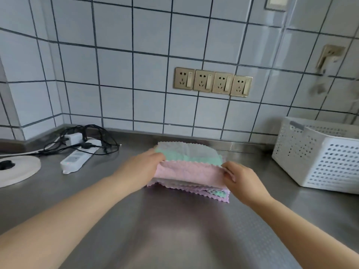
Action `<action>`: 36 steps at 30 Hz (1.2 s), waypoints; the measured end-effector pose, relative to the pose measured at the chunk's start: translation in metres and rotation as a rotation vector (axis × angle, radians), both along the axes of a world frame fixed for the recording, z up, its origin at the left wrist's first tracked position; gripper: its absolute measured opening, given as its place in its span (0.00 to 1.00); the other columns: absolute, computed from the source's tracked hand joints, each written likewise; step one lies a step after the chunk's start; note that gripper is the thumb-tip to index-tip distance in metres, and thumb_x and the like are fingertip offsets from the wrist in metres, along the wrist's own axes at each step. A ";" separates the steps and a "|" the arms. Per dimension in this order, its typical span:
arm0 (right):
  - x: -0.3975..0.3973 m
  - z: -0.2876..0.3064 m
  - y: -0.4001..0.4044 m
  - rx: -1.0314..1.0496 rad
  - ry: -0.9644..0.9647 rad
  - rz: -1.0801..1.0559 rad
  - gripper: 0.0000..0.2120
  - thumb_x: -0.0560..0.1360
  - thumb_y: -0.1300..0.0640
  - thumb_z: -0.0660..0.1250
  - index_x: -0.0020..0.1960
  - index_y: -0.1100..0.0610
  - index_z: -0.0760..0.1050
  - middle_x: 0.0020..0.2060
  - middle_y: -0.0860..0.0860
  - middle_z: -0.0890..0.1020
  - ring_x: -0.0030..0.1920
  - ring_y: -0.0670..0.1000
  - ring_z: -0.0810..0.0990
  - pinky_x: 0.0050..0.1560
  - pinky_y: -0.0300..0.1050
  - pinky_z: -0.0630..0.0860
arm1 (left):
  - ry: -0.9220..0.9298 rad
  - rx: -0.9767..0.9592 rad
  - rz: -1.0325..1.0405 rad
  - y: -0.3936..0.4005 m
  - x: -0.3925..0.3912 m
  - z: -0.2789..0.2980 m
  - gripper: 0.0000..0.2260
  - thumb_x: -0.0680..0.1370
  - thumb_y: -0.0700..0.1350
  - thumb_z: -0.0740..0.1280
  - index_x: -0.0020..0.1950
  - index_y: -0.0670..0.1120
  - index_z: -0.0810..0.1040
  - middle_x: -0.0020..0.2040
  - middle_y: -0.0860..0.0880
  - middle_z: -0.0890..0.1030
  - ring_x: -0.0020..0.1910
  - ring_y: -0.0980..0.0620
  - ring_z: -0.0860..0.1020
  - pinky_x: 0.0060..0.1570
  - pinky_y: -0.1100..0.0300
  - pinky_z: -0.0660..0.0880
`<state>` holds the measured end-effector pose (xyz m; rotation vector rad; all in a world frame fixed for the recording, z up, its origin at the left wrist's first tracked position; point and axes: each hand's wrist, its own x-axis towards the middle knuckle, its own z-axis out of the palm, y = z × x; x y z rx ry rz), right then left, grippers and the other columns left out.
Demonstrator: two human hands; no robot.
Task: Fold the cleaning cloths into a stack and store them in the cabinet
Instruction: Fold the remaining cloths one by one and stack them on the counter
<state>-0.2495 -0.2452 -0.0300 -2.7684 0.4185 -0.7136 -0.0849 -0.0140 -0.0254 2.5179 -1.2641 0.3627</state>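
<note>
A pink cloth atop the stack is pinched by the left hand at 9 o'clock and the right hand at 3 o'clock.

On the brushed steel worktop, near its back edge, lies a stack of fleecy cleaning cloths with zigzag edges in grey, mint green, pink and lilac. The left hand pinches the left end of the folded pink cloth on top; the right hand pinches its right end. Toward the back right corner sits a white perforated plastic basket. Toward the back left corner lie a white power strip, tangled black cables and a round cream disc. Four brass wall sockets sit in the white tiled wall.
</note>
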 end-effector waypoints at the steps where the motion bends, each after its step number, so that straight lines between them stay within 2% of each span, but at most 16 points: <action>1: -0.011 -0.004 0.006 0.021 0.016 0.012 0.09 0.74 0.62 0.61 0.51 0.56 0.76 0.44 0.51 0.80 0.45 0.54 0.77 0.43 0.44 0.70 | 0.028 0.024 -0.024 0.008 -0.009 -0.003 0.19 0.77 0.36 0.54 0.64 0.50 0.70 0.59 0.49 0.74 0.54 0.47 0.74 0.50 0.54 0.72; 4: -0.043 -0.017 0.023 0.112 0.099 0.043 0.07 0.74 0.61 0.61 0.48 0.53 0.75 0.41 0.47 0.80 0.42 0.49 0.76 0.38 0.33 0.68 | 0.129 0.096 -0.115 0.031 -0.037 -0.020 0.17 0.79 0.38 0.53 0.64 0.50 0.72 0.62 0.53 0.74 0.60 0.53 0.72 0.56 0.60 0.69; 6: -0.062 -0.028 0.033 0.156 0.176 0.055 0.07 0.73 0.61 0.59 0.44 0.51 0.74 0.37 0.46 0.80 0.38 0.48 0.76 0.35 0.34 0.68 | 0.195 0.112 -0.179 0.046 -0.052 -0.032 0.16 0.80 0.39 0.53 0.63 0.49 0.74 0.62 0.54 0.75 0.60 0.56 0.71 0.54 0.67 0.66; 8: -0.075 -0.037 0.040 0.170 0.218 0.058 0.06 0.72 0.61 0.59 0.42 0.55 0.73 0.36 0.48 0.80 0.36 0.50 0.75 0.34 0.36 0.67 | 0.260 0.129 -0.217 0.057 -0.063 -0.042 0.14 0.80 0.40 0.54 0.63 0.48 0.74 0.62 0.53 0.76 0.57 0.59 0.71 0.49 0.75 0.63; 10: -0.085 -0.042 0.045 0.177 0.263 0.059 0.06 0.72 0.61 0.59 0.43 0.55 0.74 0.38 0.49 0.81 0.37 0.50 0.76 0.36 0.37 0.69 | 0.338 0.141 -0.227 0.064 -0.071 -0.050 0.14 0.80 0.40 0.55 0.62 0.47 0.75 0.60 0.53 0.77 0.52 0.61 0.71 0.45 0.81 0.61; 12: -0.090 -0.042 0.047 0.180 0.310 0.073 0.07 0.72 0.60 0.60 0.41 0.50 0.73 0.40 0.45 0.81 0.40 0.48 0.77 0.39 0.35 0.70 | 0.443 0.138 -0.214 0.068 -0.075 -0.053 0.13 0.80 0.41 0.56 0.61 0.48 0.76 0.56 0.56 0.77 0.53 0.61 0.73 0.45 0.82 0.62; 15: -0.091 -0.041 0.044 0.199 0.340 0.073 0.10 0.73 0.58 0.62 0.41 0.42 0.71 0.42 0.42 0.80 0.43 0.45 0.77 0.43 0.34 0.70 | 0.534 0.065 -0.184 0.071 -0.073 -0.054 0.09 0.79 0.43 0.61 0.51 0.56 0.77 0.52 0.58 0.79 0.51 0.63 0.76 0.48 0.78 0.66; 17: -0.088 -0.044 0.036 0.222 0.310 0.023 0.06 0.75 0.54 0.64 0.46 0.42 0.73 0.44 0.41 0.80 0.46 0.44 0.77 0.46 0.35 0.71 | 0.554 -0.036 -0.135 0.073 -0.067 -0.054 0.07 0.77 0.46 0.65 0.47 0.60 0.75 0.48 0.57 0.80 0.48 0.63 0.78 0.48 0.73 0.69; 19: -0.083 -0.046 0.026 0.269 0.235 -0.041 0.02 0.75 0.50 0.65 0.47 0.45 0.76 0.44 0.40 0.80 0.46 0.42 0.77 0.43 0.33 0.70 | 0.619 -0.138 -0.074 0.073 -0.060 -0.055 0.06 0.76 0.47 0.68 0.49 0.58 0.76 0.46 0.53 0.82 0.46 0.57 0.79 0.45 0.70 0.71; 22: -0.072 -0.050 0.013 0.341 0.141 -0.135 0.05 0.74 0.48 0.67 0.40 0.46 0.76 0.37 0.41 0.80 0.38 0.39 0.75 0.32 0.28 0.67 | 0.726 -0.254 -0.029 0.068 -0.051 -0.059 0.08 0.75 0.42 0.69 0.53 0.52 0.75 0.44 0.50 0.81 0.43 0.56 0.78 0.37 0.76 0.69; 25: -0.053 -0.052 0.001 0.351 0.121 -0.199 0.09 0.74 0.48 0.67 0.42 0.53 0.78 0.36 0.46 0.80 0.36 0.45 0.76 0.30 0.31 0.67 | 0.760 -0.380 0.044 0.054 -0.036 -0.060 0.09 0.75 0.39 0.68 0.53 0.50 0.76 0.46 0.48 0.81 0.44 0.56 0.77 0.35 0.76 0.68; 27: -0.042 -0.051 -0.003 0.376 0.115 -0.224 0.08 0.75 0.49 0.67 0.44 0.53 0.78 0.34 0.45 0.78 0.35 0.44 0.75 0.30 0.31 0.66 | 0.731 -0.434 0.105 0.043 -0.026 -0.061 0.09 0.76 0.40 0.68 0.53 0.50 0.76 0.48 0.46 0.82 0.43 0.55 0.77 0.35 0.71 0.69; 29: -0.031 -0.051 -0.008 0.396 0.124 -0.240 0.05 0.76 0.51 0.65 0.46 0.52 0.77 0.33 0.42 0.77 0.35 0.44 0.75 0.29 0.31 0.66 | 0.679 -0.431 0.154 0.031 -0.015 -0.062 0.08 0.76 0.41 0.67 0.53 0.50 0.76 0.47 0.48 0.82 0.44 0.53 0.77 0.35 0.67 0.68; 32: -0.021 -0.056 -0.011 0.375 0.273 -0.228 0.12 0.76 0.55 0.61 0.57 0.51 0.77 0.44 0.47 0.80 0.43 0.49 0.77 0.38 0.38 0.71 | 0.687 -0.338 0.169 0.026 -0.004 -0.064 0.10 0.76 0.43 0.68 0.55 0.51 0.73 0.44 0.53 0.80 0.43 0.54 0.77 0.35 0.69 0.68; 34: -0.020 -0.058 -0.014 0.361 0.312 -0.230 0.14 0.75 0.56 0.61 0.61 0.50 0.75 0.52 0.48 0.81 0.48 0.50 0.78 0.44 0.39 0.71 | 0.706 -0.243 0.166 0.029 0.000 -0.068 0.13 0.75 0.46 0.69 0.56 0.53 0.71 0.47 0.51 0.81 0.45 0.55 0.77 0.38 0.68 0.69; 36: -0.020 -0.059 -0.017 0.385 0.286 -0.234 0.15 0.75 0.54 0.63 0.61 0.49 0.72 0.53 0.49 0.80 0.46 0.50 0.78 0.43 0.39 0.72 | 0.698 -0.190 0.168 0.032 0.003 -0.070 0.13 0.74 0.46 0.70 0.54 0.53 0.70 0.48 0.48 0.81 0.42 0.54 0.77 0.39 0.66 0.70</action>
